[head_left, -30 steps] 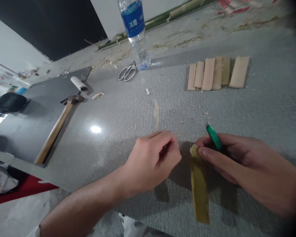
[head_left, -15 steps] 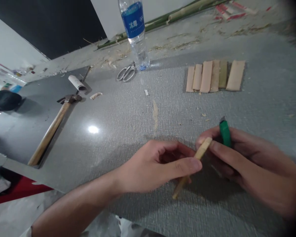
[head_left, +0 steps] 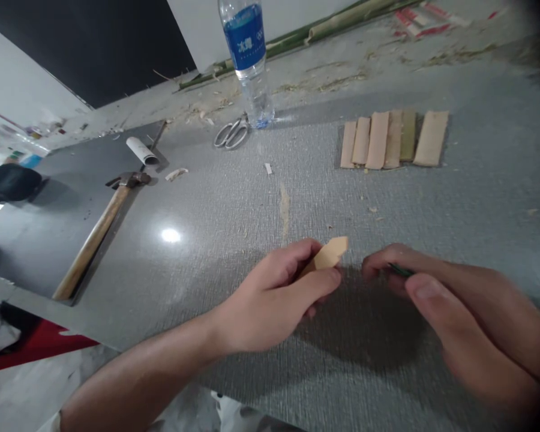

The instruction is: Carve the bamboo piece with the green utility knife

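My left hand (head_left: 279,294) is closed around a pale bamboo piece (head_left: 330,253), whose notched end sticks out past the thumb and index finger. To its right, my right hand (head_left: 450,306) holds a green cutter (head_left: 401,270) between thumb and fingers; only a thin dark green edge of it shows. The two hands are apart, above the grey textured table (head_left: 198,240). Several flat bamboo pieces (head_left: 378,141) lie side by side beyond my right hand.
A water bottle (head_left: 251,66) stands at the back beside scissors (head_left: 232,133). On the left lie a hammer (head_left: 99,234), a white tube (head_left: 141,150) and a black object (head_left: 11,182). Long green bamboo (head_left: 292,43) and shavings lie along the back.
The bamboo piece has turned in my left hand so its broad face shows, and its end has left my right fingers. My right hand has turned, tipping the green cutter flatter.
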Motion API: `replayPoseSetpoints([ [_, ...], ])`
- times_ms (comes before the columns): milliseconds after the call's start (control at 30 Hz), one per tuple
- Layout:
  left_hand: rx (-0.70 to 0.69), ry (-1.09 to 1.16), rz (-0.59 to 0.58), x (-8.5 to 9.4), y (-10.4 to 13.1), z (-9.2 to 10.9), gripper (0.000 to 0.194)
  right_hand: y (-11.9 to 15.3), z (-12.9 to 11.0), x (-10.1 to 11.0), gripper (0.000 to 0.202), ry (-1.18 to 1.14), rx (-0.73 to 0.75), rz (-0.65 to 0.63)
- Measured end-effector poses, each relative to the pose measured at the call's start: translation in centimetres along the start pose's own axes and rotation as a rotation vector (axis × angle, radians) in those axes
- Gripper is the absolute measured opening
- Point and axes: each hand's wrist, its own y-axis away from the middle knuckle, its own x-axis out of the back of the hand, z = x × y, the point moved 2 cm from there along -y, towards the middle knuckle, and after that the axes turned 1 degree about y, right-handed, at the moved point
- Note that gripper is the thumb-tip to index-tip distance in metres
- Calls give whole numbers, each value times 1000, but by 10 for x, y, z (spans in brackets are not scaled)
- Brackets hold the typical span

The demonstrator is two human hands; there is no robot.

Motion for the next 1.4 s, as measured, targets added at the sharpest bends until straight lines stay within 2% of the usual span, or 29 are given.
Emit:
replayPoseSetpoints([
  [100,-32,-37,1,-1,2,-1,26,-6,-6,-3,20,227,211,-31],
  [233,-23,21,-31,-3,3,-2,25,-9,-8,-5,18,381,330,-12],
  [400,-3,111,-95,-7,4,-2,31,-9,-8,-7,21,425,383,-27],
  [533,-2,159,-137,-8,4,-4,35,-8,-10,-7,19,324,370,-58],
  [633,-22,63,-136,-6,6,-7,37,-8,-11,-8,14,132,265,-121],
  [833,-126,-271,-53,-2,9,-3,40,-7,-7,-13,24,-375,-192,-405],
  [967,-112,-356,-70,-3,9,1,39,4,9,-17,35,-685,-436,-582],
  [1133,-67,-327,-80,-4,9,1,31,18,25,-18,36,-765,-551,-589],
  [1400,-92,-382,-71,-4,10,3,30,5,0,-16,37,-822,-620,-540],
])
